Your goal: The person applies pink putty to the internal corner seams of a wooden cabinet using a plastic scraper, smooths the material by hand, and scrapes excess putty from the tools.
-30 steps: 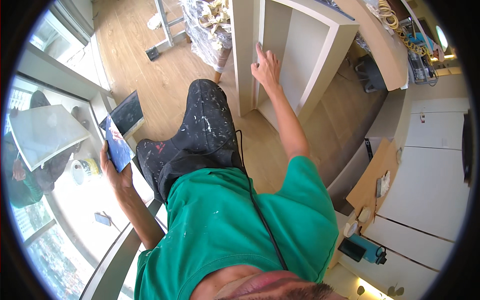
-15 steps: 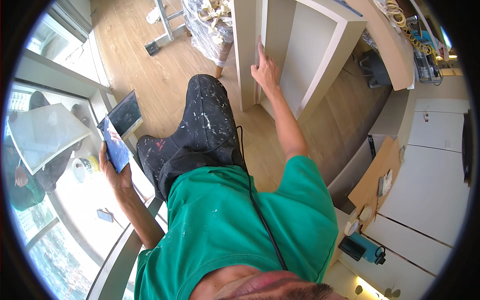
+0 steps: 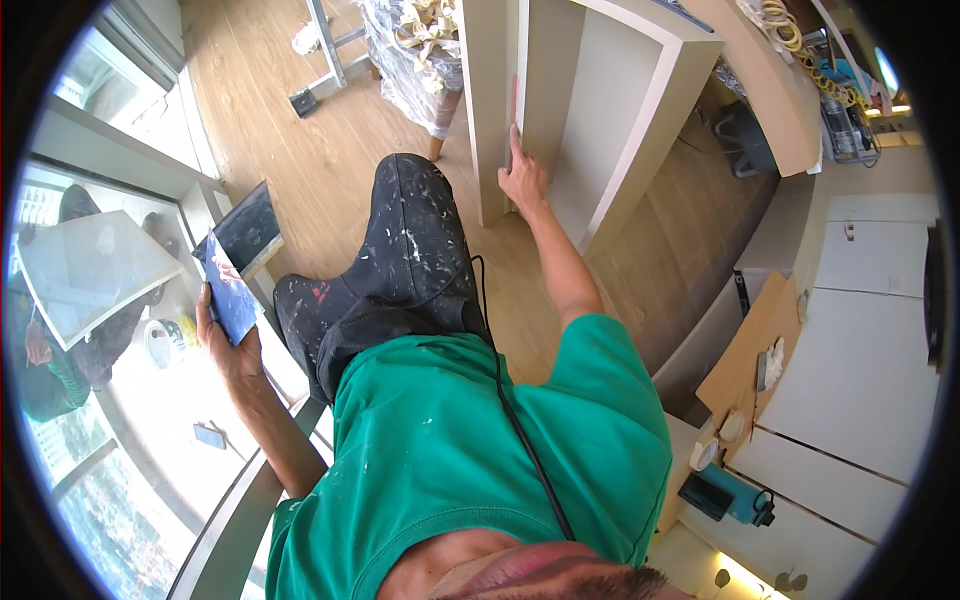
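My right hand (image 3: 522, 172) lies flat with fingers together against the front edge of an upright panel of a cream open cabinet (image 3: 640, 110) standing on the wooden floor. My left hand (image 3: 228, 340) is held out to the side, gripping a dark rectangular tablet-like device (image 3: 228, 288) near the window. My green shirt and paint-spattered dark trousers (image 3: 400, 260) fill the middle of the view, and a thin black cable runs down my chest.
A large window (image 3: 110, 330) with a grey sill runs along my left. A plastic-wrapped piece of furniture (image 3: 410, 50) and a metal stand (image 3: 325, 60) lie beyond the cabinet. White cupboards (image 3: 860, 360), cardboard (image 3: 745, 345) and a blue-black tool (image 3: 725, 495) sit at right.
My right hand has slid slightly down the cabinet panel's edge and stays pressed on it. My left hand with the device has barely moved.
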### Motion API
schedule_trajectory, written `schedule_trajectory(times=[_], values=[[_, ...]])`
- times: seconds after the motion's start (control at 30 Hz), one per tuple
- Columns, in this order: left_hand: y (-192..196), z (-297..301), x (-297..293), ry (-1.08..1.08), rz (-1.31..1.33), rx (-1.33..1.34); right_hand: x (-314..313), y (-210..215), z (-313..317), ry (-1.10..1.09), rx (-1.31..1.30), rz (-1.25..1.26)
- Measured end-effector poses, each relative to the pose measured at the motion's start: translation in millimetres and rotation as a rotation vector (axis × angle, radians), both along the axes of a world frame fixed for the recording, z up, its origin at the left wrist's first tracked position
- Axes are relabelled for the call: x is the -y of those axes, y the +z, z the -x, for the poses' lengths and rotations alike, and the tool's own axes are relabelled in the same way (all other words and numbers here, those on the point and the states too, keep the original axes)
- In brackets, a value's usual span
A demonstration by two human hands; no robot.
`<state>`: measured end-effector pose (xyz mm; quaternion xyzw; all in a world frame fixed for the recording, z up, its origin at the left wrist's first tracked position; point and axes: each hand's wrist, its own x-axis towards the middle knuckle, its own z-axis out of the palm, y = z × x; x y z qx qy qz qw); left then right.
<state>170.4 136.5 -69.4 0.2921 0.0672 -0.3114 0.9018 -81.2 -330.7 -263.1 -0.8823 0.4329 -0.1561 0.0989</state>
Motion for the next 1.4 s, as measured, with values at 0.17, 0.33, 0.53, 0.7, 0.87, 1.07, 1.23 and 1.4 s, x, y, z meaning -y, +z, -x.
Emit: schedule_trajectory(times=[0.17, 0.33, 0.53, 0.7, 0.87, 1.07, 1.23, 1.4], values=[[-2, -1, -1, 0.041, -0.088, 0.028, 6, -5, 19, 0.002, -0.104, -0.083], [0, 3, -3, 0.089, -0.113, 0.028, 4, 74, -20, 0.093, 0.123, -0.012], [5, 4, -1, 0.079, -0.077, 0.027, 42, 84, -45, 0.109, 0.191, 0.019], [-5, 4, -12, 0.1, -0.108, 0.077, 35, 79, -46, 0.058, 0.163, -0.073], [1, 8, -6, 0.083, -0.137, 0.074, 27, 58, -32, 0.048, 0.235, -0.148], [7, 9, 3, 0.092, -0.129, 0.021, 16, 20, -14, 0.015, 0.287, -0.281], [-5, -1, -7, 0.015, -0.075, 0.059, 7, -15, -2, 0.003, 0.321, -0.29], [-3, 1, -7, 0.031, -0.07, 0.05, -8, -56, 20, -0.006, 0.222, -0.338]])
